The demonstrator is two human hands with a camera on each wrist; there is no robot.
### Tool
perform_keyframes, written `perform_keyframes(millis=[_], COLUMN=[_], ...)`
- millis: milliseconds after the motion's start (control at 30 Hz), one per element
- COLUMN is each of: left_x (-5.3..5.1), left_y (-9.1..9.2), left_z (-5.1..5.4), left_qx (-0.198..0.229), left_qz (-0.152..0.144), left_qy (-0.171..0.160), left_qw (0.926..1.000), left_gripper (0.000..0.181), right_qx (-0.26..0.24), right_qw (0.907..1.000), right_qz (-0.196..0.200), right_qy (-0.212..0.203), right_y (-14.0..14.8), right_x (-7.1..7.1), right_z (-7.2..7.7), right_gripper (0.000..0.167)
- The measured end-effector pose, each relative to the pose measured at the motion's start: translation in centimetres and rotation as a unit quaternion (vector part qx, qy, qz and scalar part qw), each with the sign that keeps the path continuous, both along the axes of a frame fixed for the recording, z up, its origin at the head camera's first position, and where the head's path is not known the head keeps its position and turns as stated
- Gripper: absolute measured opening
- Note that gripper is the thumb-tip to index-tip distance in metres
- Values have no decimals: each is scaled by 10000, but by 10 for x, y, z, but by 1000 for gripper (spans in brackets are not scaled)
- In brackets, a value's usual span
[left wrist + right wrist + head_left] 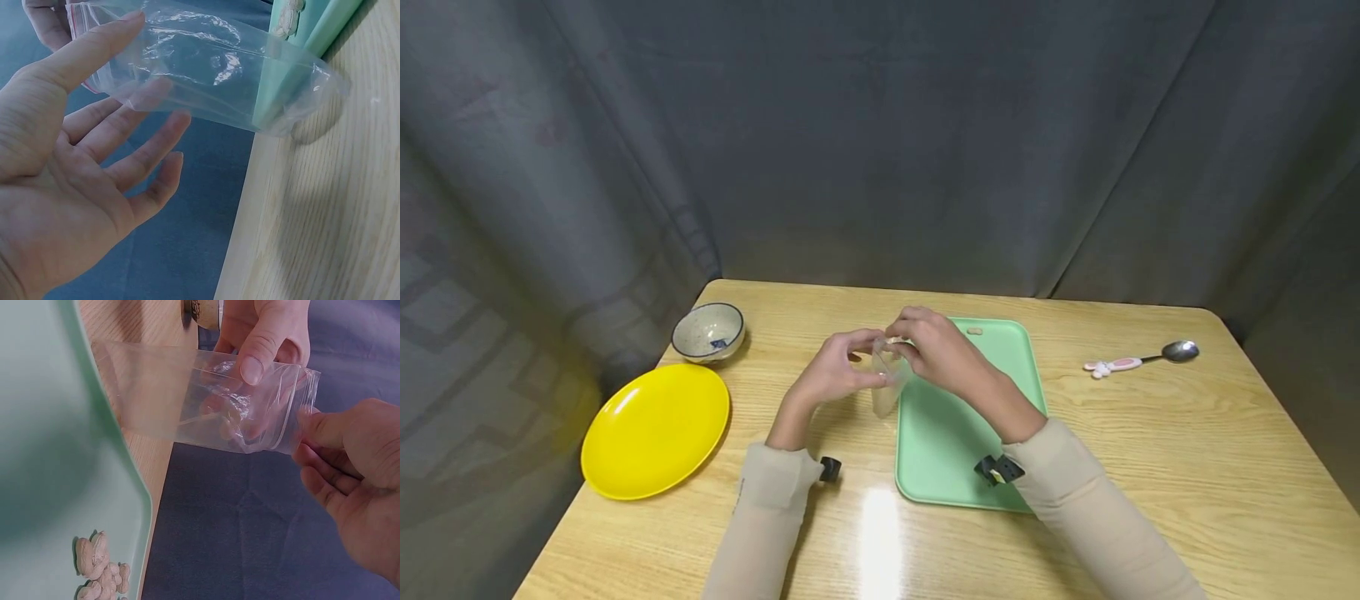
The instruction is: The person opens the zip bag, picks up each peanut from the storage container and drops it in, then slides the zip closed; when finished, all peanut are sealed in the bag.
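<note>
A clear zip-top plastic bag [187, 394] hangs between my two hands, over the wood beside the left edge of a green tray [951, 442]. My left hand [841, 365] holds the bag near its mouth, thumb on one face and fingers behind. In the left wrist view the ring and little fingers stand away from the plastic. My right hand [362, 475] pinches the edge of the zip end between thumb and fingers. I see nothing inside the bag. Several unshelled peanuts [94, 556] lie on the tray; the right hand hides part of them in the head view.
On the left side of the wooden table [1150, 483] are a yellow plate [655, 433] and a speckled bowl [703, 329] with a dark rim. A spoon [1180, 351] with a rabbit handle lies at the right. Grey curtains [880, 150] hang behind the table.
</note>
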State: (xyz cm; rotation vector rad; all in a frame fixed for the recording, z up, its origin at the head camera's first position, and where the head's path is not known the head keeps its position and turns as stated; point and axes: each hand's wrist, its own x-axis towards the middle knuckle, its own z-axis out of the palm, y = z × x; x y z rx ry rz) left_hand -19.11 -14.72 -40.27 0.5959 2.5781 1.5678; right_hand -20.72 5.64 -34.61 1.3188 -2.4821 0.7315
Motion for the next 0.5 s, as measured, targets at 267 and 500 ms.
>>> perform_keyframes(millis=[267, 500], left_x=[0, 0], left_y=[2, 0], left_z=[-1, -1], left_qx=[-21, -8], left_qz=[6, 123], left_qy=[-55, -158], left_qw=[10000, 9998], left_gripper=[59, 61], right_qx=[47, 272], right_qw=[9999, 9983], right_qz=[-116, -503], right_qy=[-59, -138], right_y=[6, 26], right_x=[1, -6], right_z=[2, -2], right_gripper=[14, 14])
